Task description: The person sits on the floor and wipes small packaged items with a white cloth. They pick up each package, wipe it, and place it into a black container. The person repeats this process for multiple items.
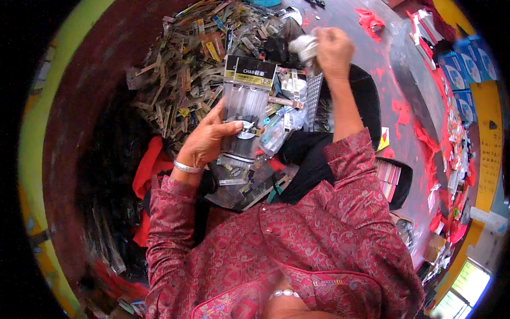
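Note:
My left hand (pixel 208 139) grips a clear plastic package with a black and yellow header card (pixel 247 91), held upright over my lap, thumb across its lower front. A silver bracelet sits on that wrist. My right hand (pixel 333 49) is raised farther out and closed around a bunch of pale, crumpled plastic wrapping (pixel 305 49). A grey strip with a dotted pattern (pixel 313 97) hangs down below that hand. Both sleeves are red patterned fabric.
A big heap of small packaged items (pixel 186 64) covers the far left of the dark red floor. More clear packets (pixel 244 186) lie in my lap. Black cloth (pixel 366 95), red scraps, blue boxes (pixel 467 69) and stacked cards (pixel 389 173) lie to the right.

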Tool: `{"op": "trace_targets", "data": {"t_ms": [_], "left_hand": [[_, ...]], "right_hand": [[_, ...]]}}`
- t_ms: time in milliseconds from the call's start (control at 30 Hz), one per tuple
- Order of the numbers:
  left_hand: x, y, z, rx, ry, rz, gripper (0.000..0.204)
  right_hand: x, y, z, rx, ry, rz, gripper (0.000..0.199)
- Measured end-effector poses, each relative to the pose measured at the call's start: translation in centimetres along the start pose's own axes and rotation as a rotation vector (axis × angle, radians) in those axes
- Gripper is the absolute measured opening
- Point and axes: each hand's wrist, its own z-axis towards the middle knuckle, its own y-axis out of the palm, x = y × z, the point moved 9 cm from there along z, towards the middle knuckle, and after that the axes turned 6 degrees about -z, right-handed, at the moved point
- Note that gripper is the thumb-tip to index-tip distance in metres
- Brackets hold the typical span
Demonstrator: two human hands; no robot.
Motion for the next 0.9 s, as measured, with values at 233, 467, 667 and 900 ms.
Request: {"op": "trace_targets", "data": {"t_ms": [233,467,667,900], "left_hand": [[-1.2,-0.7,0.8,0.089,-0.063,-0.011,0.055],[-1.6,-1.8,0.9,0.130,-0.025,0.093,0.044],[-1.3,0.7,0.8,-0.022,-0.010,0.060,0.056],[1.8,0.6,0.8,-0.040,0.136,-0.014,0.059]], "right_hand": [[-14.5,0.0,-7.0,-0.173,-0.618,0.383,0.014],[-15.8,3.2,-10.0,-0.531,-0.613,0.398,0.021],[-8.4,3.6,-4.4,-0.229,-0.302,0.259,0.013],[2.9,7.5,-5.9,-0.492,0.940,1.313,0.024]]}}
